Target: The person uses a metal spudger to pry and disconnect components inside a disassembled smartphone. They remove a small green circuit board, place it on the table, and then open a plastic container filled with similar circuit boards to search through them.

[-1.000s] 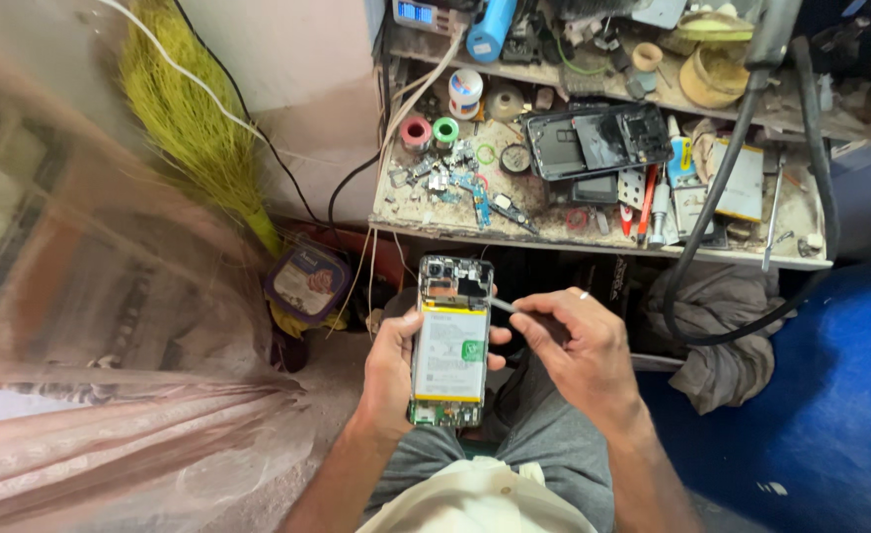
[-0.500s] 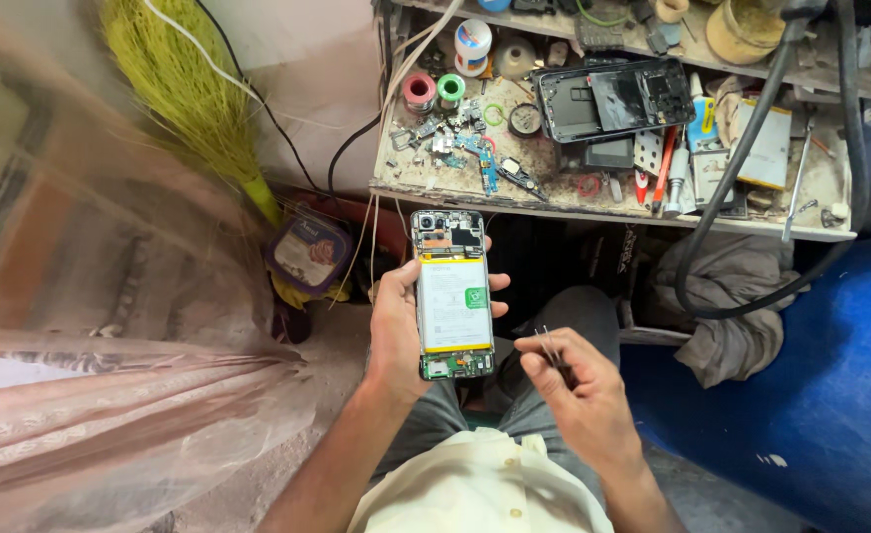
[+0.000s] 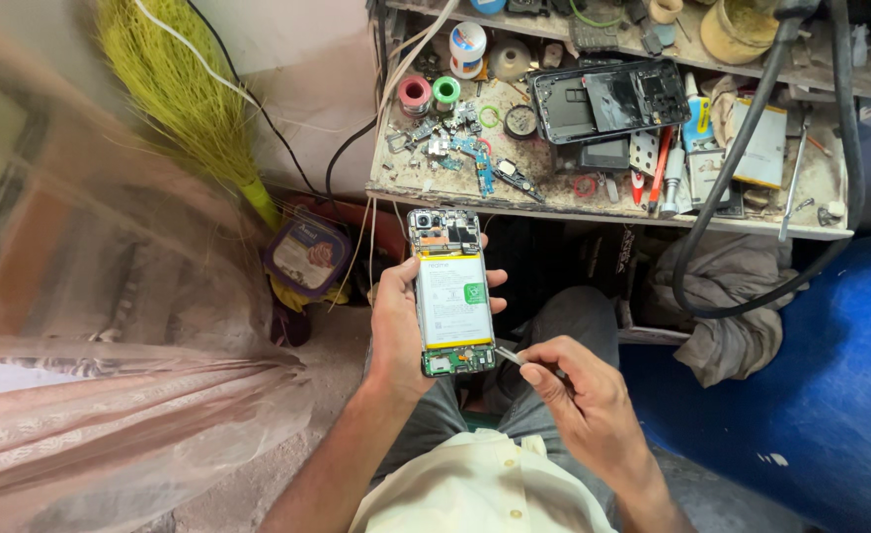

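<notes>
Cluttered with parts, the workbench [image 3: 593, 202] stands beyond the fingers, bearing a black phone shell [image 3: 621, 99], tape rolls [image 3: 430, 94], small circuit boards [image 3: 475, 163] and a red-handled tool [image 3: 659, 168]; a black hose [image 3: 727, 178] loops down its right side, and a yellow broom [image 3: 194, 99] leans against the wall well to the left. The left hand [image 3: 401, 326] grips an opened phone [image 3: 450, 291] upright, fingers curled round its right edge, thumb along the left, battery and bare boards facing up. The right hand [image 3: 579, 390] sits just below and right of the phone, fingers pinched narrow on a thin tool [image 3: 511, 356], whose tip touches the phone's lower right corner. Both hands hang above the person's lap.
</notes>
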